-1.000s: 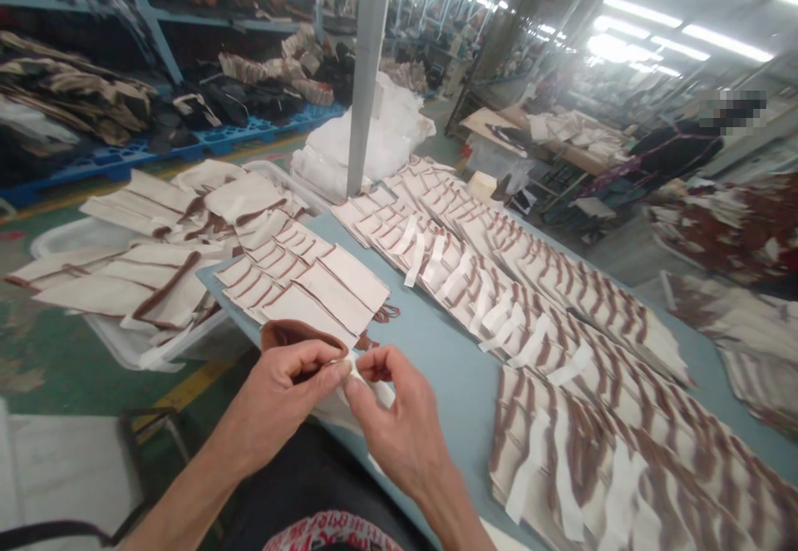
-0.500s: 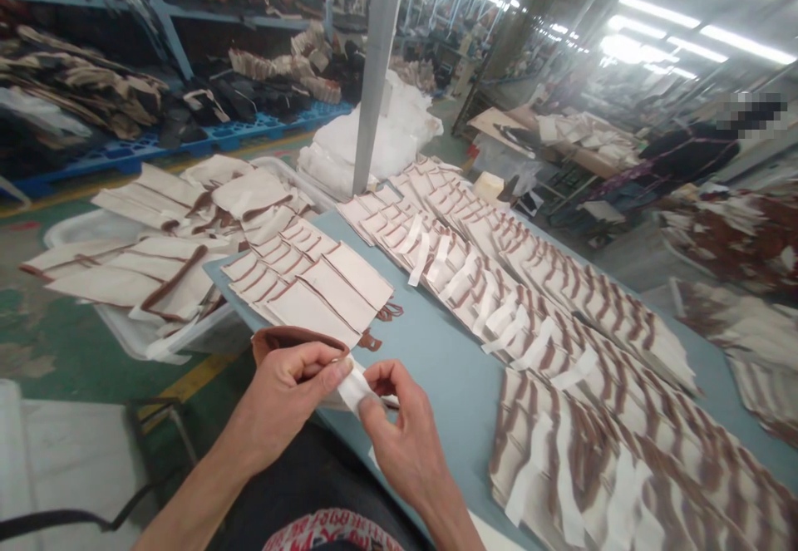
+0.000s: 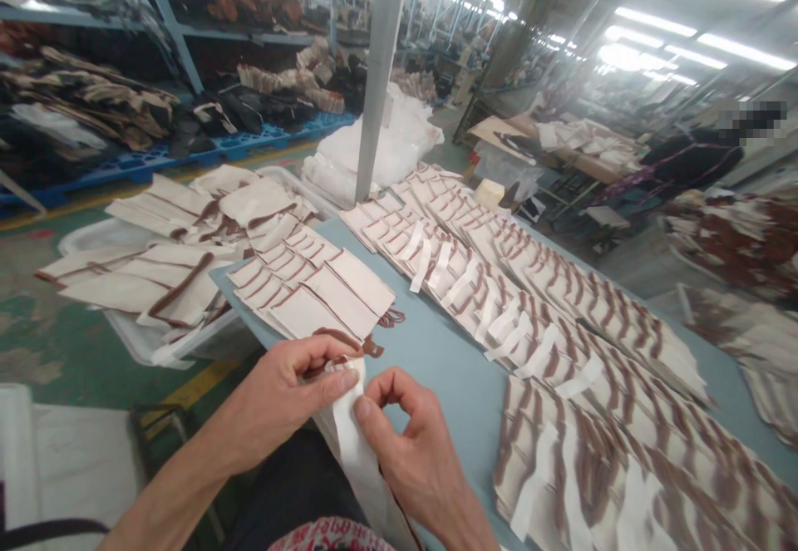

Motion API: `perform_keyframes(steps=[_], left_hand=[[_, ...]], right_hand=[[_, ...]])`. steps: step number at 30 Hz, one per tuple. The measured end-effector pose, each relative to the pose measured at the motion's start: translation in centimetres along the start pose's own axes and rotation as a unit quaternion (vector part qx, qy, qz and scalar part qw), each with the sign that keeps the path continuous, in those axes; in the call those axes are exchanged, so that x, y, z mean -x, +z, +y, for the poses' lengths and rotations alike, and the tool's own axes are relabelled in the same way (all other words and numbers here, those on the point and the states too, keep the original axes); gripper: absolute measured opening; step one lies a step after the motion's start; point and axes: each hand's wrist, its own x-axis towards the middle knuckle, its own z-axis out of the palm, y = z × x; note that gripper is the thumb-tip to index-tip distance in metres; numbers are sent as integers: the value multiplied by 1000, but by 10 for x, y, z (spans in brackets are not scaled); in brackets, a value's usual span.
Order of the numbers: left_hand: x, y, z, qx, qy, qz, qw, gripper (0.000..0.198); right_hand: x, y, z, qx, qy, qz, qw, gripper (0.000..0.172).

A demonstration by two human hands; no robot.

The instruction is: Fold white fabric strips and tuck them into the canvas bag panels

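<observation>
My left hand point(image 3: 287, 389) is closed, pinching the top of a white strip point(image 3: 352, 443) against a cream fabric piece with brown trim point(image 3: 330, 343). My right hand point(image 3: 411, 443) is closed too, its thumb and fingers gripping the same strip just below. The strip hangs down towards my lap. Both hands sit at the near edge of a blue table point(image 3: 436, 360). Just beyond them lies a small stack of cream pieces point(image 3: 312, 285).
Long overlapping rows of cream and brown pieces with white strips point(image 3: 529, 318) cover the table's right side. A white tub heaped with pieces point(image 3: 162, 260) stands to the left. A grey post point(image 3: 380, 69), white bags, shelves and a person at the far right lie beyond.
The white strip has been drawn out longer and now hangs down between my hands. The brown-trimmed piece has dropped lower behind my left hand. The view shifted slightly.
</observation>
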Motion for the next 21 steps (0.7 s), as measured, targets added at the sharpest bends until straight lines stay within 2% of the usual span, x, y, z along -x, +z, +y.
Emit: perform_keyframes(steps=[3,6,8,9,11,13,17,21], left_hand=[[0,-4,3,-14,23,-14,1000,22],[3,-6,5,-55,19,-19,998,26],[5,-6,7,-77,8,-30,997,28],[7,-6,8,-83,4,-42,996,29],[9,-7,10,-84,-2,-68,994,29],[10,-7,13,-72,-8,-84,994,29],[14,-5,20,-19,-28,-85,996,22],[21,-2,25,-61,-29,-55,996,11]], right_hand=[[0,-2,-1,-10,-21,-7,1000,17],[-2,-12,-3,26,-79,34,996,11],[-6,-22,-9,56,-147,52,986,21],[-9,-26,-13,68,-179,36,981,31],[-17,-31,-20,89,-225,-35,970,45],[-28,-34,-25,116,-253,-92,956,44],[-43,-34,-24,206,-255,-132,935,36],[-43,-38,-27,228,-227,-176,930,48]])
